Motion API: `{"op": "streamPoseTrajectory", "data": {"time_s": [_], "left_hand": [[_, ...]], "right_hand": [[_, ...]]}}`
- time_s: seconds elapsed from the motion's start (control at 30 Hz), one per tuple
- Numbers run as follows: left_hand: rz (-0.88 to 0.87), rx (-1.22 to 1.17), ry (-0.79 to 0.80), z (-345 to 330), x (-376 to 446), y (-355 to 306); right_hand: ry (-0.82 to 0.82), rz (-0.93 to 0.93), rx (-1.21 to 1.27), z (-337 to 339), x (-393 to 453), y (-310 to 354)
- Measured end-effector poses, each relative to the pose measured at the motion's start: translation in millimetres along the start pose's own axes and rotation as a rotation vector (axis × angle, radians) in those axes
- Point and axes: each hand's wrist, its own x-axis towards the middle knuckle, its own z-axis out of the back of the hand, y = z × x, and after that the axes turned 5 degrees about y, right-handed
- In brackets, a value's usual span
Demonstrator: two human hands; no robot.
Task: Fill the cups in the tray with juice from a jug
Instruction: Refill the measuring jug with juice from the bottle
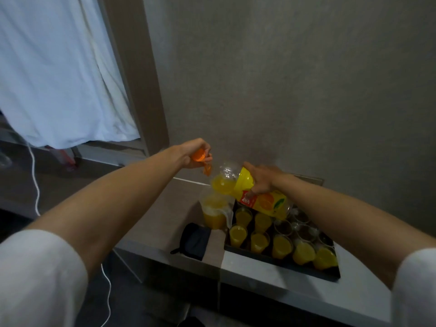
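Right hand (264,180) wrapped around a large juice bottle (259,197), fingers curled over the yellow label, thumb up near the clear shoulder. Bottle tipped well over, neck pointing toward 9 o'clock and down, mouth directly above the jug (215,212), orange juice pooled in the neck. Whether mouth and jug rim touch: cannot tell.

Left hand (194,153) raised at 10 o'clock of the jug, closed around an orange cap (198,155), with an orange ring or strip hanging below the fingers. Both forearms bare, white sleeves (40,277) pushed up at the lower corners.

Jug clear, upright, partly filled with orange juice, standing on the grey counter (259,272) just beside the tray's far-left corner, at 10 o'clock of the tray. Dark tray (278,263) on the counter at 5 o'clock of the jug, packed with clear plastic cups. Filled cups (282,246) along the near row and in the left part of the row behind; empty cups (283,227) toward 1 o'clock, partly hidden beneath the bottle and right wrist.

Small dark pouch (194,240) lying on the counter at 9 o'clock of the tray, just in front of the jug. White cable (35,185) trailing down at far left, white curtain (59,72) hanging at 10 o'clock, plain grey wall (306,79) behind the counter.
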Motion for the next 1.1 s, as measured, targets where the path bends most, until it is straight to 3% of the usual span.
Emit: {"op": "streamPoseTrajectory", "data": {"time_s": [0.23, 0.77, 1.1], "left_hand": [[-0.076, 0.005, 0.028, -4, -7, -27], [-0.368, -0.084, -0.034, -20, 30, -112], [-0.458, 0.050, -0.002, -24, 52, -132]], "right_hand": [[-0.085, 0.002, 0.160, -2, 13, -3], [-0.422, -0.004, 0.808, -3, 62, -21], [-0.530, -0.038, 1.008, -10, 106, -6]]}}
